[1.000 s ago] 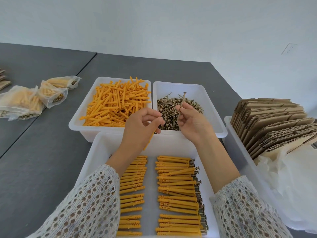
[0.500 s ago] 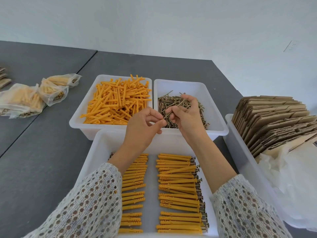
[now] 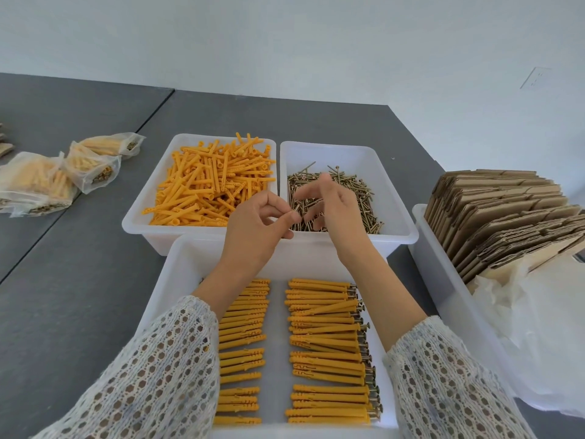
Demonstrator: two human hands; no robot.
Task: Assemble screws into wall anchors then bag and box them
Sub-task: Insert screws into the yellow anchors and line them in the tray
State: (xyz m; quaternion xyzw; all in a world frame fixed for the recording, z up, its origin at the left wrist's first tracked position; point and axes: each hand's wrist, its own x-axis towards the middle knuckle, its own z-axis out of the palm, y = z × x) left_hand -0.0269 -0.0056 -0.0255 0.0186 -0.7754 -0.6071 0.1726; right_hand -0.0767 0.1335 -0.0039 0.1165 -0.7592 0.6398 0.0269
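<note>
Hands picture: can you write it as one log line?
left hand: pinching small part | right hand: above screws, blurred | stage: assembling

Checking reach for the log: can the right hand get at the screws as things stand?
Probably yes. The right hand hovers right over the loose screws in their open-topped bin, with nothing between them.

A: Setting reads as a small packing or assembly station, not a home.

B: Evidence?

A: Bare white wall, dark grey table [image 3: 79, 305] joined to a second one along a seam. White bins: loose orange wall anchors [image 3: 209, 188], loose screws [image 3: 348, 198], and rows of assembled anchors [image 3: 326, 350] in the near bin [image 3: 177, 280].

B: Packaging stock?

A: Flat cardboard boxes [image 3: 506, 223] stacked on edge at the right edge; filled clear bags [image 3: 91, 166] toward the far left edge.
</note>
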